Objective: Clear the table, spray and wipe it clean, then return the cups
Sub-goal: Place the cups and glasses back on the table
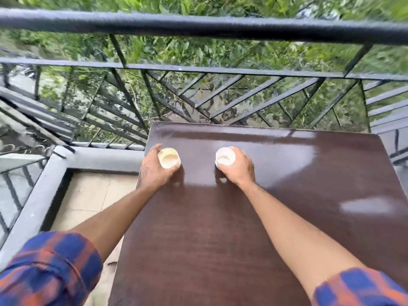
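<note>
A glossy dark brown table (220,228) fills the lower middle of the head view. My left hand (152,171) grips a cream cup (168,157) near the table's left edge. My right hand (239,167) grips a white cup (224,157) a little to the right of it. Both cups stand upright, at or just above the tabletop, with their reflections showing below them. The picture is blurred by motion.
A black metal railing (198,25) runs close behind the table, with green foliage beyond it. A grey ledge (44,199) and beige floor tiles (88,199) lie to the left of the table.
</note>
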Motion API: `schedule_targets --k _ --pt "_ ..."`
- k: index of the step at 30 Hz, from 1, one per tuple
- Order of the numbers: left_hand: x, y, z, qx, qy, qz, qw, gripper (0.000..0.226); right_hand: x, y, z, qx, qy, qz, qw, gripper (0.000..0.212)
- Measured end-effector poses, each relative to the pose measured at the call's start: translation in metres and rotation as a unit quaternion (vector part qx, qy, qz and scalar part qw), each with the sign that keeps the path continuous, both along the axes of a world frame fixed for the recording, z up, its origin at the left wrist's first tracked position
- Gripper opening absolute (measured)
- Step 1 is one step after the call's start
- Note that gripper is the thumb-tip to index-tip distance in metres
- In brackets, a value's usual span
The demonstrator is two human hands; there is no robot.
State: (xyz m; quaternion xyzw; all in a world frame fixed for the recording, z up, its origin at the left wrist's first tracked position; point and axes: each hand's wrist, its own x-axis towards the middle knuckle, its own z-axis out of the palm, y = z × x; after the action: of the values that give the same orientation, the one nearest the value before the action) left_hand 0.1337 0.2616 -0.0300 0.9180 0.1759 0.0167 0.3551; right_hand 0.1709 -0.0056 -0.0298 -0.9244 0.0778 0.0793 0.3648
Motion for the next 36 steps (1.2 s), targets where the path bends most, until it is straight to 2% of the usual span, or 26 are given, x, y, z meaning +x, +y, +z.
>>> schedule_targets --k 7,12,16,18,21,23,26,27,30,32,36 --pt "0.076 0.006 -0.024 0.002 0.015 -0.055 0.998 0.092 0.044 0.026 -0.009 -0.001 0.013 -0.063 0.998 0.073" --pt "0.093 0.002 -0.037 0.019 0.022 -0.074 0.997 0.091 0.056 0.035 -0.018 -0.01 0.016 -0.077 0.997 0.077" --pt "0.083 0.008 -0.041 -0.002 0.043 -0.067 0.997 0.104 0.045 0.029 -0.018 -0.007 0.04 -0.077 0.996 0.096" --pt "0.07 0.016 -0.046 -0.028 0.049 -0.045 0.997 0.113 0.033 0.025 -0.018 0.003 0.042 -0.1 0.994 0.098" --pt "0.044 0.028 -0.053 -0.063 0.05 -0.004 0.997 0.11 0.007 0.019 -0.025 0.011 0.028 -0.144 0.989 0.069" --pt "0.01 0.035 -0.052 -0.093 0.04 0.038 0.994 0.089 -0.019 0.017 -0.029 0.029 0.017 -0.165 0.986 0.045" --pt "-0.055 0.046 -0.045 -0.129 0.033 0.116 0.984 0.046 -0.056 0.024 -0.03 0.059 0.032 -0.165 0.984 0.013" --pt "-0.083 0.051 -0.044 -0.139 0.031 0.146 0.979 0.033 -0.07 0.028 -0.029 0.06 0.052 -0.143 0.987 0.003" --pt "-0.178 0.06 -0.042 -0.172 0.025 0.266 0.948 0.015 -0.117 0.05 -0.026 0.034 0.09 -0.034 0.995 0.014" --pt "-0.244 0.063 -0.048 -0.171 0.031 0.34 0.924 0.018 -0.147 0.064 -0.029 0.023 0.104 0.052 0.993 0.008" --pt "-0.369 0.051 -0.059 -0.181 0.058 0.448 0.874 0.02 -0.201 0.097 -0.03 -0.014 0.094 0.232 0.968 0.016"
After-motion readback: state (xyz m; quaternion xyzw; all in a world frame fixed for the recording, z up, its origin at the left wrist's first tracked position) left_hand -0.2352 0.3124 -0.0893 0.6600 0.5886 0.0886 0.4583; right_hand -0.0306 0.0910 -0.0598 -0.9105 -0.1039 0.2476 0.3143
